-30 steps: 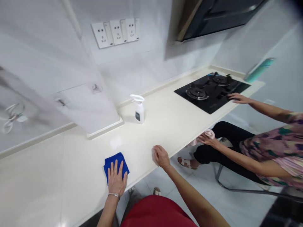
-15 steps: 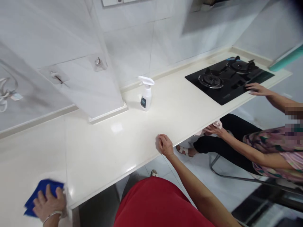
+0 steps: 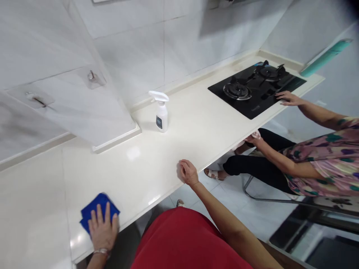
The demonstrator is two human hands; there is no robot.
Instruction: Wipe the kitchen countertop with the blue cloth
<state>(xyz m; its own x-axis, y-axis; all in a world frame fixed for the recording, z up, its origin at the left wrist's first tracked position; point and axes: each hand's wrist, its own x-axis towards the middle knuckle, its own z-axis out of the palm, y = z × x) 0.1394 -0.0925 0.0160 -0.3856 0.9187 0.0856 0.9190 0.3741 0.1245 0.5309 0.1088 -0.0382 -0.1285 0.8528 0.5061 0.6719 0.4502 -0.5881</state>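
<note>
My left hand [image 3: 103, 226] lies flat with fingers spread on a folded blue cloth [image 3: 97, 203], pressing it onto the white countertop [image 3: 134, 183] near its front edge. A metal bracelet [image 3: 102, 251] circles that wrist. My right hand [image 3: 189, 172] rests at the counter's front edge with its fingers curled in and nothing visible in them. Beyond it, a white spray bottle [image 3: 162, 116] with a dark label stands upright on the counter, apart from both hands.
A black gas hob [image 3: 252, 97] with two burners is set in the counter at the right. A seated person [image 3: 322, 160] rests one hand [image 3: 288, 98] at the hob's front edge and holds a pale pink cloth [image 3: 255, 135] below the counter. A tiled wall column [image 3: 117, 123] juts over the counter.
My left hand has slid the blue cloth rightward along the counter. The view has shifted a little to the left side's loss. My right hand stays curled at the counter edge.
</note>
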